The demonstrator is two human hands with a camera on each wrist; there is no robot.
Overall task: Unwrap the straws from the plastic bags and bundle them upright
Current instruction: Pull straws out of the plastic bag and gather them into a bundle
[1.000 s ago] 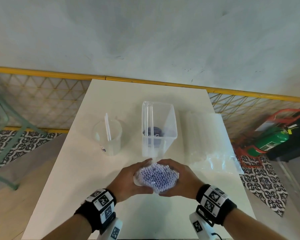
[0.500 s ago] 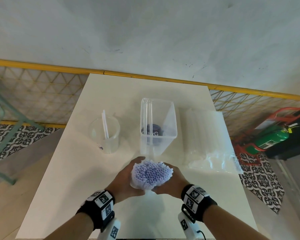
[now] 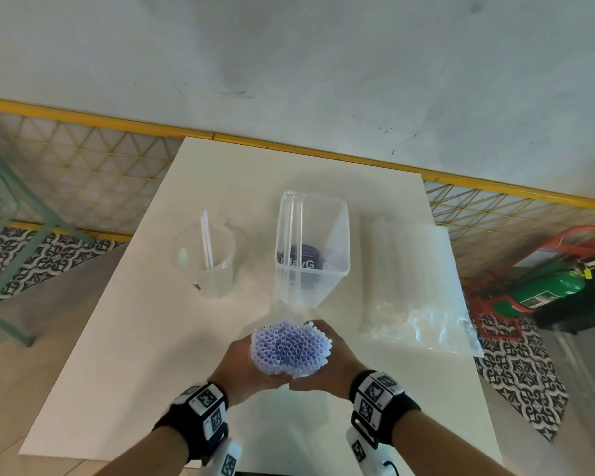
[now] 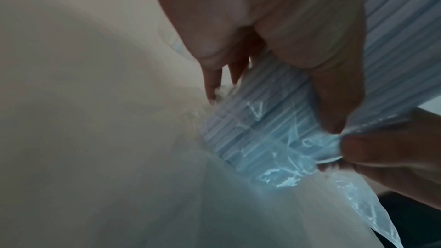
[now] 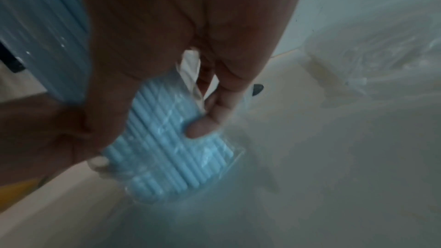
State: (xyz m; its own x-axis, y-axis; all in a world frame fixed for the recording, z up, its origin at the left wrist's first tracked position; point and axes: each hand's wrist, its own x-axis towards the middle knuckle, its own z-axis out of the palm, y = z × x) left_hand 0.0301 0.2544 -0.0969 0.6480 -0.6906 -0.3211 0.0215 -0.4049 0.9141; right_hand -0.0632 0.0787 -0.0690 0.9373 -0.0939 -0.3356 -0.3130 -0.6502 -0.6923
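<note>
A thick bundle of pale blue straws (image 3: 291, 348) stands upright over the near middle of the white table (image 3: 145, 338), open ends toward me. My left hand (image 3: 241, 365) and right hand (image 3: 334, 369) wrap around it from both sides. In the left wrist view a clear plastic bag (image 4: 281, 150) still covers the lower end of the straws (image 4: 401, 25), and my left hand (image 4: 310, 86) pinches its film. In the right wrist view my right hand (image 5: 190, 101) grips the bagged straws (image 5: 171, 150), whose lower end sits just above the table.
Behind the bundle stands a clear square container (image 3: 311, 249) with two straws inside. A round clear cup (image 3: 205, 259) with a white straw sits to its left. A flat pack of clear bagged straws (image 3: 413, 280) lies at the right. A green extinguisher (image 3: 547, 286) is on the floor.
The bundle has risen toward me and shifted slightly left, and both hands have slid lower along it, so more straw length stands above them.
</note>
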